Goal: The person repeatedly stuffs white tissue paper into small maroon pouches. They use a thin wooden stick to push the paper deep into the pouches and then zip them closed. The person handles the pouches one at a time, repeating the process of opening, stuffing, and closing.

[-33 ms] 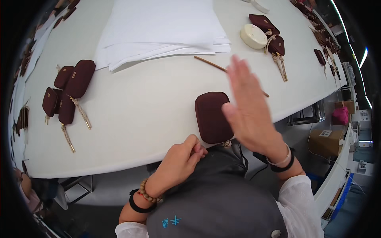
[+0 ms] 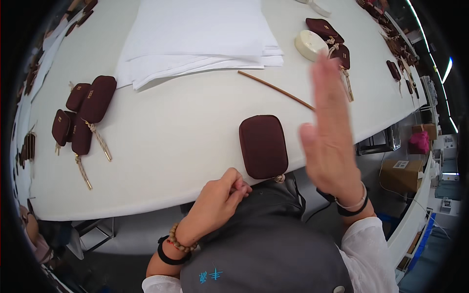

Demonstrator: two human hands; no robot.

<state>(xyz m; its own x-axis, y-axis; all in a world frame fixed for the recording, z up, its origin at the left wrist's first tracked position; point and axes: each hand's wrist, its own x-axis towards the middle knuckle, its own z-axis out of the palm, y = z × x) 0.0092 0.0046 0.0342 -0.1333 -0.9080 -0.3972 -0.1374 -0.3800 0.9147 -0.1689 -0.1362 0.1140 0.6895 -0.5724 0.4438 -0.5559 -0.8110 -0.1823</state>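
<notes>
Care with the maroon pouch (image 2: 264,146) seems to depend on a flat palm and light, even pressure, since its padded-looking face could dent under fingertips. It lies flat on the table (image 2: 171,151), left of the right hand (image 2: 333,141) and just beyond the left hand (image 2: 220,199), near the table edge. The left hand would probably serve best steadying the near side, clear of the knotted cord (image 2: 280,178) that peeks out there, so that no lump gets pressed under the fabric.

The right hand is raised and blurred, its fingers straight and laid together, the thumb standing apart from them. It holds nothing that shows, and a gap separates it from the pouch. The left hand is curled into a loose fist, thumb drawn against the fingers, just beside the pouch's near-left corner; whether anything small is tucked inside cannot be told.

Beyond the right hand's thumb, a thin brown stick (image 2: 276,92) slants across the table, one end hidden behind that hand. Past the fingertips sits a round cream block (image 2: 309,46) beside more pouches (image 2: 325,29). Well off to the left hand's far left, another cluster of pouches (image 2: 99,100) trails cords.
</notes>
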